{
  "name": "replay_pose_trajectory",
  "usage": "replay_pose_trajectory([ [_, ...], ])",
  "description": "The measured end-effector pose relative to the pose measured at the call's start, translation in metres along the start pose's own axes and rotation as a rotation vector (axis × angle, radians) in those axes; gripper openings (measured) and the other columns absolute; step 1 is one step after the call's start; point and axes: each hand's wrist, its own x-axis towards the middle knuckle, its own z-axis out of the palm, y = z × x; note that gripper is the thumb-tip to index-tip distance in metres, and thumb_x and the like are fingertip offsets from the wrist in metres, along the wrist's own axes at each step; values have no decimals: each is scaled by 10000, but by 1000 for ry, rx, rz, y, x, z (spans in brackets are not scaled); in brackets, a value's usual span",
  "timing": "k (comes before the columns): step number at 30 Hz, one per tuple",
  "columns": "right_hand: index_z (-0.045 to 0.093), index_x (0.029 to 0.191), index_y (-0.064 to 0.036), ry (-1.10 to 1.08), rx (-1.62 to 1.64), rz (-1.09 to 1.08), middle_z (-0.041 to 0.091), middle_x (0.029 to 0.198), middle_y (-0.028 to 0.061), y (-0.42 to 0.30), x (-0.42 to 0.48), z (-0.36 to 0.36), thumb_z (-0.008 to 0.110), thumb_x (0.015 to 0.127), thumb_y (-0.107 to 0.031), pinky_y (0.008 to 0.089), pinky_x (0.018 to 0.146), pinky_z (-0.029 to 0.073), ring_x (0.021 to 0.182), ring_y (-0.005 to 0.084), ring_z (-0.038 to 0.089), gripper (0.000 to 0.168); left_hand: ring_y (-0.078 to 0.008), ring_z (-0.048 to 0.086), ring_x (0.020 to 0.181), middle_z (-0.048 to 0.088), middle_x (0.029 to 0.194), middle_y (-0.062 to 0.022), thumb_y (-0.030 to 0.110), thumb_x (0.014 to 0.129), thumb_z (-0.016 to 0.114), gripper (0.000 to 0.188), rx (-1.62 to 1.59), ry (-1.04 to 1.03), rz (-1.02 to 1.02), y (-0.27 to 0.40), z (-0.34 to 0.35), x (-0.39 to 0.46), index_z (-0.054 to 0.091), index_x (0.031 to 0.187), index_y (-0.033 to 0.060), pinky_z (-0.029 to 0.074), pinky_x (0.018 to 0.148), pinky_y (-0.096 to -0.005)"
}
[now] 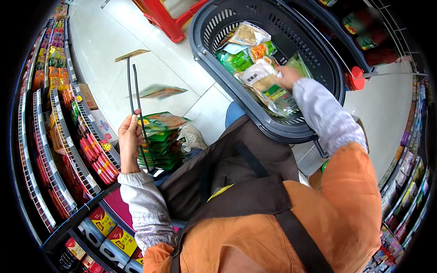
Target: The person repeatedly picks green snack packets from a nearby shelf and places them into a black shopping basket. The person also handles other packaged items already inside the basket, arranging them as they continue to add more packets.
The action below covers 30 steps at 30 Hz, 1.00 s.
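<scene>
My left hand [131, 131] is closed on a dark double-pronged metal display hook [129, 82] with a tag plate at its far end. Many green food packets [160, 150] hang from the prongs below that hand, and one blurred packet [160, 91] is further out by the prongs. My right hand [287, 77] reaches into a dark grey plastic shopping basket [227, 83], its fingers at a white and green food packet [263, 76]; whether they grip it cannot be told. Other packets lie around it, among them a beige one [248, 34] and a green one [235, 61].
Shelves of packaged snacks [97, 153] curve along the left, with boxed bottles [117, 239] lower down. A red plastic stool [167, 20] stands beyond the basket. Large jars [368, 42] and a red-lidded jar [356, 78] are at the right, with more shelves [403, 191] below.
</scene>
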Motion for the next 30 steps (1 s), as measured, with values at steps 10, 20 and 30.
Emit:
replay_pose_trajectory([
  [10,658,850,14,28,-447,-386,558,1036,195,-38,-78,-6,524,780,-388,427,862,403,940,360,530,429,-13,255,421,337,536,74,220,948,458,240,0,-33,28,4,23,9,585,1126,122,191,376,-170],
  [20,564,1062,-32,-98,-22,289,626,962,199,47,73,30,520,813,-285,372,728,492,830,298,624,358,-14,242,428,297,545,87,243,948,460,246,-73,-78,10,4,26,1,575,1130,126,196,383,-160],
  [30,568,1089,-56,106,-99,214,599,1058,212,98,136,61,479,809,-436,423,791,468,953,345,590,480,-1,234,432,317,537,101,218,948,456,238,9,-92,-21,-7,26,-5,601,1100,106,180,385,-164],
])
